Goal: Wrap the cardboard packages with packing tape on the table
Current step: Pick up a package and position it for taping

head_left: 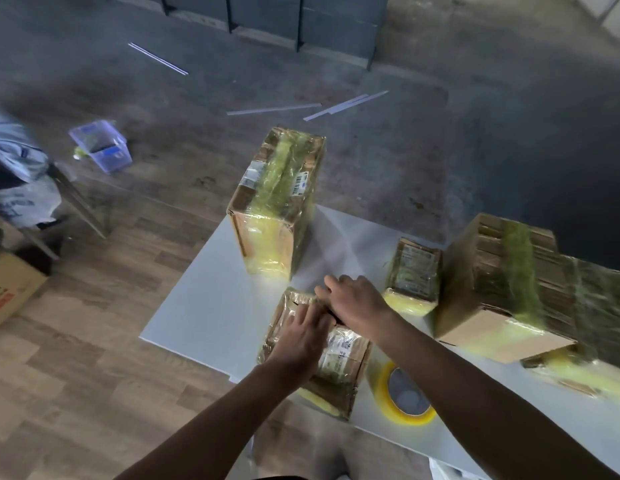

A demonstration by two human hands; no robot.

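A taped cardboard package (339,362) lies near the front edge of the white table (204,306). My left hand (298,337) lies flat on its top, fingers straight and pressing. My right hand (353,299) rests on the package's far end, fingers curled over a dark slim thing that I cannot make out. A roll of yellowish packing tape (404,396) lies flat on the table just right of the package, under my right forearm.
A tall taped box (277,202) stands at the table's far left corner. A small taped package (414,275) and a large taped carton (502,292) sit to the right. On the floor are a clear plastic bin (102,145), white strips and a cardboard box (10,289).
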